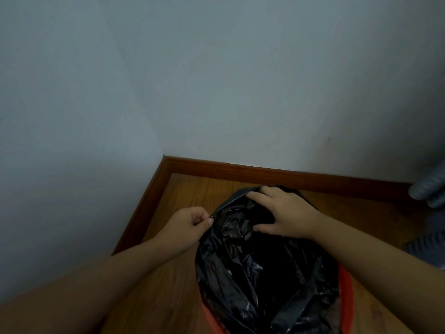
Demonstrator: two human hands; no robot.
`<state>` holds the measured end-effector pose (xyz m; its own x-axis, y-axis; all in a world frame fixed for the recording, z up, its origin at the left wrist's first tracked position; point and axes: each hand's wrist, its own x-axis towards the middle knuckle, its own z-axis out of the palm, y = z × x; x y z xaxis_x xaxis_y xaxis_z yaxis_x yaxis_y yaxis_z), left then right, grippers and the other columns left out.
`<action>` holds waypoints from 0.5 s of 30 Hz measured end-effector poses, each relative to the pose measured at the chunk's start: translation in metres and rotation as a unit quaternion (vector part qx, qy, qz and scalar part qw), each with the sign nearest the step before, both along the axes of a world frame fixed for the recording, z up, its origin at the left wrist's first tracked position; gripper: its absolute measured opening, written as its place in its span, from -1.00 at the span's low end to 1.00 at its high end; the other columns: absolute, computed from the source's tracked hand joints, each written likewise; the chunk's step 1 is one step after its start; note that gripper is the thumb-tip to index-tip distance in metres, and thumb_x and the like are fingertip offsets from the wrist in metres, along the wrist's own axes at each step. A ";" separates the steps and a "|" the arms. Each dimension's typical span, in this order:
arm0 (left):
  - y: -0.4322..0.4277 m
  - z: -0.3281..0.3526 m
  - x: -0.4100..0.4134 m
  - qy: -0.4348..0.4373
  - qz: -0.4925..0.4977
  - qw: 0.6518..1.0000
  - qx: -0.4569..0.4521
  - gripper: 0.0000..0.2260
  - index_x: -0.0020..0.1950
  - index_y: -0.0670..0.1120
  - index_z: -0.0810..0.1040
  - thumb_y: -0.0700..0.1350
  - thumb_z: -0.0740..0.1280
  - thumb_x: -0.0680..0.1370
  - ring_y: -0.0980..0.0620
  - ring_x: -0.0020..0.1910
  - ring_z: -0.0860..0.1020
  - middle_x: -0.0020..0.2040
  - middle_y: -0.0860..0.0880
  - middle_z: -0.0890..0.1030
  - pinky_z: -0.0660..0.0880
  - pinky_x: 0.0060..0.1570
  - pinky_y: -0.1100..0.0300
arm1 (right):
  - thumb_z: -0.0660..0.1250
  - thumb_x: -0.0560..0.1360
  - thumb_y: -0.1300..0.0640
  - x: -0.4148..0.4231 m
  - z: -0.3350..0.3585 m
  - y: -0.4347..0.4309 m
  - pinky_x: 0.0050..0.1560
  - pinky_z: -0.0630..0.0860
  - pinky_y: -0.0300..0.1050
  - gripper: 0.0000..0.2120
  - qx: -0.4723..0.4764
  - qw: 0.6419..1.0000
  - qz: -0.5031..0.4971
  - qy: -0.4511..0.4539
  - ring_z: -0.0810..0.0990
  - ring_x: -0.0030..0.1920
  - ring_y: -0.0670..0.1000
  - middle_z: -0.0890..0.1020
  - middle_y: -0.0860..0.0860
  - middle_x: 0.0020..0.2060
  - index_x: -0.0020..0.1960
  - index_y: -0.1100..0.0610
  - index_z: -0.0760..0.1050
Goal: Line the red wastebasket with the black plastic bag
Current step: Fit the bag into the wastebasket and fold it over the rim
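At the far left a pale wall meets a wooden baseboard (144, 208) in the room's corner, and the wood floor (168, 292) runs out from it. The left hand (190, 224) comes next: thumb and forefinger are closed in a pinch on the left edge of the black plastic bag (262, 268), probably to hold that side of the mouth taut so it can be drawn outward. In the middle the bag stands crumpled and half open, its lower part sunk into the red wastebasket (345, 290), of which only slivers of rim show at the bottom and right. The bag's mouth is not yet folded over that rim. The right hand (281, 214) lies on the bag's far edge, fingers curled over the film and thumb spread below, apparently gripping it to spread the opening against the left hand's pull. At the far right a grey ribbed hose (431, 189) rests near the wall.
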<state>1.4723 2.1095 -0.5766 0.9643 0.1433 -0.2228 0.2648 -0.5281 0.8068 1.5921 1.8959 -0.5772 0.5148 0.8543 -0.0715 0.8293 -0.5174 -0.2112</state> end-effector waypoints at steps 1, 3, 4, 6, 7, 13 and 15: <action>0.001 -0.001 0.001 0.007 0.005 1.000 0.012 -0.75 -0.36 -0.08 0.47 -0.18 0.28 0.53 0.09 -0.34 0.50 -0.37 -0.02 0.54 0.43 -0.31 0.24 | 0.30 0.40 -0.20 0.001 0.001 -0.001 0.03 0.48 -0.06 -0.29 0.014 1.000 -0.004 0.010 0.36 0.19 0.03 0.39 0.02 0.22 0.42 -0.02 0.08; 0.004 -0.001 0.003 0.022 0.023 0.999 0.037 -0.77 -0.34 -0.10 0.47 -0.18 0.28 0.53 0.11 -0.38 0.49 -0.38 -0.03 0.53 0.41 -0.37 0.27 | 0.33 0.40 -0.16 0.001 0.001 -0.003 0.02 0.49 -0.06 -0.28 0.034 0.999 -0.012 0.025 0.39 0.16 0.01 0.40 0.00 0.20 0.42 -0.05 0.06; 0.006 -0.001 0.004 0.027 0.034 0.998 0.050 -0.77 -0.35 -0.11 0.47 -0.18 0.28 0.52 0.15 -0.42 0.49 -0.39 -0.02 0.52 0.40 -0.42 0.32 | 0.34 0.40 -0.15 0.002 0.000 -0.005 0.03 0.50 -0.04 -0.28 0.037 0.999 -0.015 0.033 0.40 0.16 0.01 0.40 0.00 0.19 0.43 -0.07 0.05; 0.010 0.000 0.008 0.034 0.057 0.996 0.061 -0.75 -0.40 -0.08 0.43 -0.20 0.29 0.50 0.26 -0.53 0.46 -0.43 0.00 0.50 0.35 -0.55 0.42 | 0.36 0.40 -0.13 0.002 -0.001 -0.009 0.02 0.51 -0.03 -0.27 0.040 0.998 -0.020 0.049 0.42 0.15 0.00 0.42 0.00 0.19 0.43 -0.10 0.04; 0.013 0.000 0.009 0.041 0.061 0.995 0.061 -0.74 -0.42 -0.07 0.41 -0.19 0.29 0.49 0.28 -0.58 0.44 -0.44 0.01 0.48 0.32 -0.61 0.45 | 0.36 0.39 -0.12 0.003 -0.001 -0.011 0.01 0.52 -0.04 -0.27 0.042 0.997 -0.024 0.054 0.42 0.14 -0.01 0.42 0.00 0.18 0.43 -0.10 0.04; 0.019 0.008 0.013 -0.004 0.077 0.986 0.151 -0.94 -0.16 0.01 0.45 -0.09 0.28 0.51 0.25 -0.25 0.44 -0.19 0.07 0.52 0.30 -0.39 0.36 | 0.36 0.42 -0.05 0.004 0.000 -0.018 -0.01 0.51 -0.13 -0.35 0.055 0.996 -0.037 0.060 0.44 0.11 -0.04 0.43 -0.02 0.18 0.41 -0.08 0.12; 0.008 0.023 0.019 -0.168 0.071 0.969 0.166 -0.95 -0.10 0.03 0.45 -0.12 0.29 0.50 0.26 -0.20 0.43 -0.18 0.15 0.48 0.28 -0.30 0.42 | 0.37 0.43 0.00 0.002 0.001 -0.016 -0.04 0.51 -0.13 -0.38 0.072 0.995 -0.036 0.062 0.46 0.07 -0.05 0.44 -0.02 0.15 0.39 -0.05 0.16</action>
<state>1.4913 2.1174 -0.5537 0.9397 0.2902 0.1808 0.1065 -0.7509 0.6518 1.5944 1.8796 -0.5759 0.5691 0.8221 -0.0181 0.7547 -0.5309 -0.3855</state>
